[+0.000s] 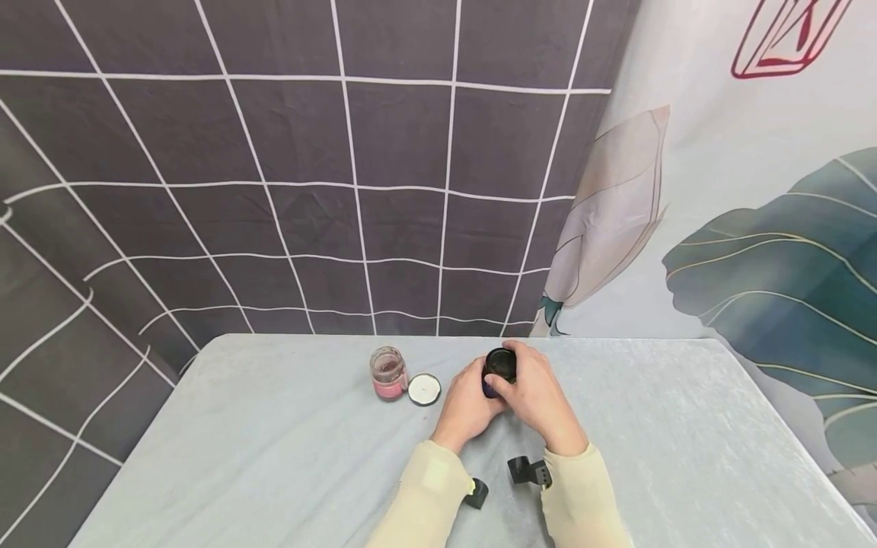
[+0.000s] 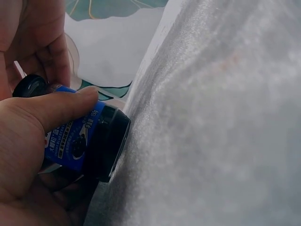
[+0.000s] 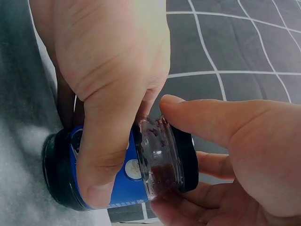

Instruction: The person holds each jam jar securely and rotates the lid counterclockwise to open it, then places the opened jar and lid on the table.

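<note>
A glass jar (image 3: pixel 160 155) with a blue label stands upright, its dark base at the grey cloth. Dark red residue streaks its clear glass below a black lid (image 1: pixel 502 361). My left hand (image 1: pixel 467 405) wraps round the jar, thumb across the blue label (image 2: pixel 77 141). From above, my right hand (image 1: pixel 537 390) grips the lid's rim, with its thumb (image 3: pixel 197 115) on one side and fingers on the other. To the left stands a second glass jar (image 1: pixel 389 371), open at the top, with a pink label. Beside it lies a round lid (image 1: pixel 425 389), white inside facing up.
A pale grey cloth (image 1: pixel 288 441) covers the table. Behind its far edge hangs a dark grey curtain (image 1: pixel 288 152) with white grid lines. A white curtain (image 1: pixel 685 251) with leaf prints hangs at the right. Small black devices (image 1: pixel 529 470) sit at both wrists.
</note>
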`<control>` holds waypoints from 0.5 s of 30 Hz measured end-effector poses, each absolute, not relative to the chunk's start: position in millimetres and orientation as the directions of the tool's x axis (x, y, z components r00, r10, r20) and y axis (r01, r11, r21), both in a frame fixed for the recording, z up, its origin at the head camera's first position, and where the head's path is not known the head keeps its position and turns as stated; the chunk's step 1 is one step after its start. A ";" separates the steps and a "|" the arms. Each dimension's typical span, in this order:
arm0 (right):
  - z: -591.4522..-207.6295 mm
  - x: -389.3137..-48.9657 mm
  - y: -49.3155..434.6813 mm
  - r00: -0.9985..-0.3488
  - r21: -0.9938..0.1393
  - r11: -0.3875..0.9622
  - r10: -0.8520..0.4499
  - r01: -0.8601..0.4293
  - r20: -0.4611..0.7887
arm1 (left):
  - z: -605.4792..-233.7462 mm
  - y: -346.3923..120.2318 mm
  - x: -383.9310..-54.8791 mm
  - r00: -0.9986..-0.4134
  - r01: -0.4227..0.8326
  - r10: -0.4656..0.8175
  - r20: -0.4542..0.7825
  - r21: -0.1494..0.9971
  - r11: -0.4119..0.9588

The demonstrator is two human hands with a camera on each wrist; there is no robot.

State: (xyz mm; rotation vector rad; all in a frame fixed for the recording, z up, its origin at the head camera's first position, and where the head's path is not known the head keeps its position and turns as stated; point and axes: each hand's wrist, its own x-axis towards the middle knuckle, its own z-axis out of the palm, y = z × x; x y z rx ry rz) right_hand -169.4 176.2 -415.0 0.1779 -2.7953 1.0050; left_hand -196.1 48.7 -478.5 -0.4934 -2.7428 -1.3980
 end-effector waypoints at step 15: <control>-414.0 -167.9 176.4 -0.976 -0.621 0.763 -0.059 -0.180 0.210 | -475.6 49.5 -195.8 -0.947 0.307 0.262 0.186 0.760 0.573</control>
